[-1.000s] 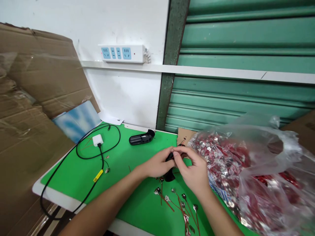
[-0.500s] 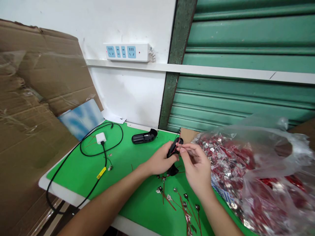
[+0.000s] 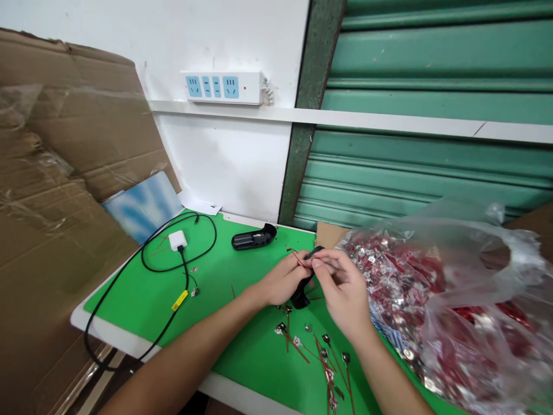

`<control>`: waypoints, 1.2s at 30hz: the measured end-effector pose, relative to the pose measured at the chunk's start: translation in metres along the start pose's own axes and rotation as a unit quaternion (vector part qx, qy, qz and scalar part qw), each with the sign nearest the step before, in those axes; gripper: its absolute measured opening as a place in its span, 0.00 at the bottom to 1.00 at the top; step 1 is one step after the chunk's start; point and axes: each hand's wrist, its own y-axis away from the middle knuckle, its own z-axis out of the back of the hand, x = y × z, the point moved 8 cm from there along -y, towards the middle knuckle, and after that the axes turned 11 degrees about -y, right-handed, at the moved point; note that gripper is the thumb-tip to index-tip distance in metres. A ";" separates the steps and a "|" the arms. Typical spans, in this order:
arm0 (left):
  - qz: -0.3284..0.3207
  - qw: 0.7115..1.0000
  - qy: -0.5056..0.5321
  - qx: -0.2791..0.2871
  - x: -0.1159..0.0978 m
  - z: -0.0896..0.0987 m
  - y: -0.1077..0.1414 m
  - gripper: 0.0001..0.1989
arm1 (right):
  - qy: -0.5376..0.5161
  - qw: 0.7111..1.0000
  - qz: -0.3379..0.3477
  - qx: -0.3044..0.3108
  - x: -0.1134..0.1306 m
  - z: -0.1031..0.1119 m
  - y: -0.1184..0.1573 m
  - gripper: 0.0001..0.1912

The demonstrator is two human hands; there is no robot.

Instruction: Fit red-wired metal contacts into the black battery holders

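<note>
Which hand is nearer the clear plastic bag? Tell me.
Right. The right hand is just left of the clear plastic bag; the left hand is farther left, on the right hand's far side from it.

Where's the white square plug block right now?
Head view, left part of the green tabletop: the white block sits beside the looped black cable, just right of the blue-and-white sheet.

My left hand (image 3: 283, 280): holding a black casing (image 3: 301, 297)
My right hand (image 3: 343, 285): pinching at the red wire (image 3: 297, 255)
Beside my right forearm: plastic bag (image 3: 401, 288)
</note>
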 end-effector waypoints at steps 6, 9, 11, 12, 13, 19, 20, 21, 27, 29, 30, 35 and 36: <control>-0.003 0.999 0.032 0.005 0.004 -0.002 -0.001 0.11 | 0.017 0.999 0.022 -0.022 0.006 0.000 0.001 0.06; 0.011 1.000 0.022 -0.019 0.007 -0.001 -0.001 0.13 | 0.008 0.999 0.009 -0.041 0.005 0.002 0.001 0.06; 0.030 0.999 0.012 -0.039 0.010 -0.001 -0.001 0.16 | 0.010 0.998 0.001 -0.059 0.004 0.005 0.001 0.06; 0.037 0.998 0.009 -0.047 0.011 -0.001 0.000 0.17 | 0.014 0.997 -0.002 -0.071 0.003 0.007 0.001 0.06; 0.040 0.998 0.006 -0.055 0.012 -0.001 0.000 0.18 | 0.017 0.996 -0.005 -0.085 0.002 0.009 0.002 0.07; 0.072 0.995 0.000 -0.073 0.018 0.005 -0.003 0.19 | 0.048 0.994 0.028 -0.096 0.002 0.013 0.005 0.05; 0.076 0.994 -0.002 -0.076 0.019 0.007 -0.003 0.19 | 0.086 0.991 0.056 -0.084 0.008 0.011 0.004 0.03; 0.077 0.994 -0.004 -0.079 0.019 0.010 -0.004 0.19 | 0.130 0.985 0.091 -0.067 0.014 0.009 0.004 0.02; 0.084 0.992 -0.030 -0.092 0.021 0.019 -0.004 0.18 | 0.273 0.935 0.217 0.059 0.030 -0.009 0.003 0.10; 0.091 0.990 -0.041 -0.099 0.022 0.020 -0.003 0.18 | 0.286 0.930 0.217 0.084 0.026 -0.011 0.002 0.11; 0.097 0.989 -0.045 -0.103 0.023 0.020 -0.003 0.18 | 0.291 0.928 0.213 0.090 0.023 -0.011 0.002 0.11; 0.112 0.986 -0.052 -0.112 0.024 0.019 -0.002 0.17 | 0.322 0.925 0.181 0.089 0.009 -0.008 0.003 0.20; 0.112 0.986 -0.053 -0.112 0.023 0.019 -0.001 0.17 | 0.327 0.923 0.182 0.093 0.009 -0.009 0.004 0.21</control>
